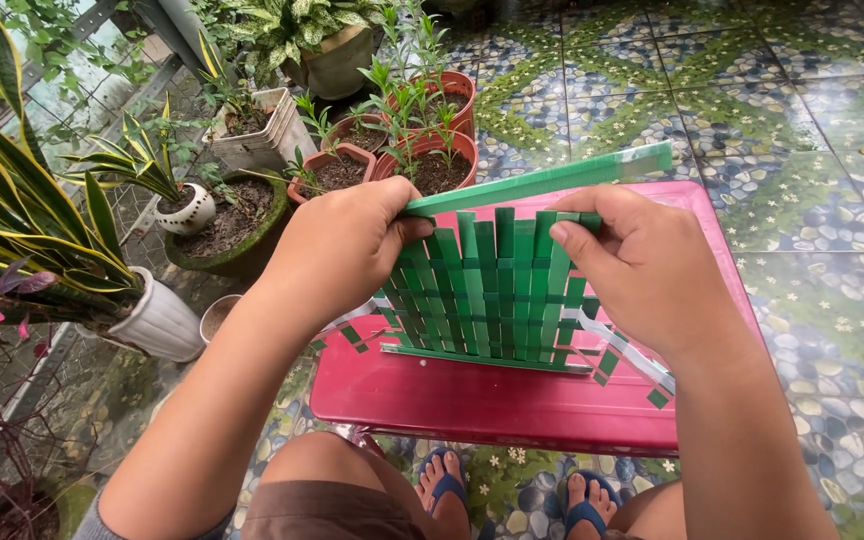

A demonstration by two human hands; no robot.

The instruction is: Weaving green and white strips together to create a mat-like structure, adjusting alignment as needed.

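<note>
Weaving in hand: green strip mat (492, 290), held upright over a red plastic stool (492, 400).
Left hand (337, 250) pinches the mat's upper left edge; right hand (642, 265) grips its upper right. Potted plants (402, 150) stand beyond.

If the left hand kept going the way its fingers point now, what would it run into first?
The left hand points right, along the top edge of the green woven strip mat. Carrying straight on, it would probably meet the right hand, which grips the same edge from the other side; depth between them is unclear.
</note>
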